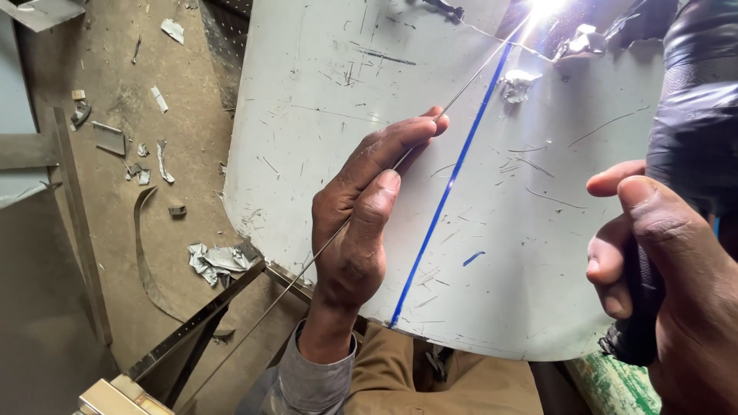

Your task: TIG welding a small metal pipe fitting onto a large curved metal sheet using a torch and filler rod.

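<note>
A large curved sheet of pale grey metal point(492, 253) fills the middle and right of the frame, scratched all over and marked with a blue line point(448, 190) that runs from the lower centre up toward the top right. At the top right a bright white glare point(543, 9) sits on a ragged seam near the upper end of that line. Below and left lies a dusty concrete floor point(115, 230) littered with metal scraps point(219, 261), with an angled steel bar point(196, 323) near the bottom edge.

The right hand point(669, 292), at the right edge, is closed around a dark, cable-wrapped handle point(692, 146) that rises to the top right corner; its working tip is out of view, so it is probably a torch, though that cannot be confirmed. The left hand point(365, 223), in the centre, pinches a thin filler rod point(461, 91) between thumb and forefinger, the rod's far end reaching into the glare and its tail trailing to the lower left.

The risks look plain enough. Both hands are bare and near the glare, so heat or spatter could burn them. If the pinch loosens, the rod could wander off the seam or stick in the melt. Dwelling too long on thin sheet might burn through, widening the ragged gap.
</note>
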